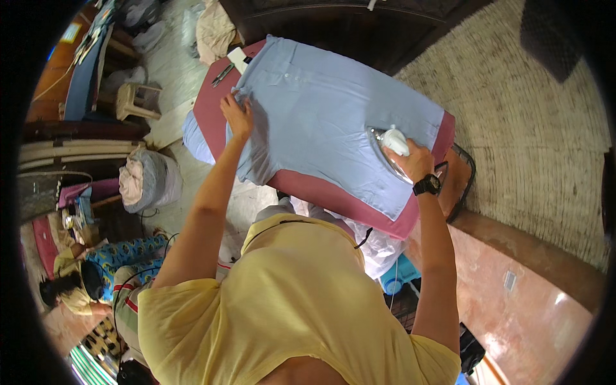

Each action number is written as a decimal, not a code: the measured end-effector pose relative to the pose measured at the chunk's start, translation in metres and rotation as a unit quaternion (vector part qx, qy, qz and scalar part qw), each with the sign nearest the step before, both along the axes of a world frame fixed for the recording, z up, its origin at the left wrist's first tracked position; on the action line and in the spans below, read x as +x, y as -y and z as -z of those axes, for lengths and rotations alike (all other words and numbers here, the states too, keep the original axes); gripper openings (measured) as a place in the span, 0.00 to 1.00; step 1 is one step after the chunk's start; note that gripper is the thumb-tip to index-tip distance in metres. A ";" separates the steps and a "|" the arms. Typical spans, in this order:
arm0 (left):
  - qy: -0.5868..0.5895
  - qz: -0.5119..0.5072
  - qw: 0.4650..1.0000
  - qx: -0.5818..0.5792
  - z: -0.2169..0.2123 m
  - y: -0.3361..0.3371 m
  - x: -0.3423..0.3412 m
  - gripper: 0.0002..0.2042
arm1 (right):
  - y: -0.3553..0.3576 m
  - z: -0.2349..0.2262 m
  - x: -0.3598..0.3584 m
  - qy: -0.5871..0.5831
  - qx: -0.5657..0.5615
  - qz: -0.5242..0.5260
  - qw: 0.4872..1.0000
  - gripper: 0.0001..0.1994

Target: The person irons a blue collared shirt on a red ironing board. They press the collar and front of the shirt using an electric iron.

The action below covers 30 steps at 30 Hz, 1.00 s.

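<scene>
A light blue shirt (314, 109) lies spread over an ironing board with a dark red cover (208, 93). My right hand (414, 162) is closed round the handle of a clothes iron (394, 141), which rests on the shirt near the board's right end. At the shirt's left edge, my left hand (237, 117) has its fingers and thumb around the cloth, which falls in folds beside it. A small pair of dark-handled snips (222, 74) and a white flat item (237, 59) lie on the board beyond my left hand.
Dark wooden furniture (333, 29) stands behind the board, with a woven mat (487, 83) to the right. On the left are a beige plastic stool (138, 101) and a stuffed bag of cloth (151, 179). Another person (77, 282) is at the lower left.
</scene>
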<state>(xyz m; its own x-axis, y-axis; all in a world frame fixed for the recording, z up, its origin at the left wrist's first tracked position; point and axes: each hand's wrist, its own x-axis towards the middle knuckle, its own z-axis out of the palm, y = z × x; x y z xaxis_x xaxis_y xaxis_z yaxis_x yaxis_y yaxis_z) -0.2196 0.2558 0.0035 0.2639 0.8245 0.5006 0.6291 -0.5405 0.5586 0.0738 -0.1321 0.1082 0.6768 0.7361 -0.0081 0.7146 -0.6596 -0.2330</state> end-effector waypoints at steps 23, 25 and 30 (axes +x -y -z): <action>0.294 0.257 0.715 -0.580 -0.002 -0.114 -0.027 0.28 | -0.042 0.011 0.000 -0.038 0.073 -0.113 0.990 0.28; 0.293 0.190 0.776 -0.524 0.021 -0.130 -0.030 0.16 | -0.068 0.001 -0.016 -0.048 0.086 -0.119 0.988 0.29; 0.136 -0.024 0.955 -0.264 0.053 -0.173 -0.016 0.15 | -0.107 0.008 -0.029 -0.050 0.059 -0.169 0.983 0.30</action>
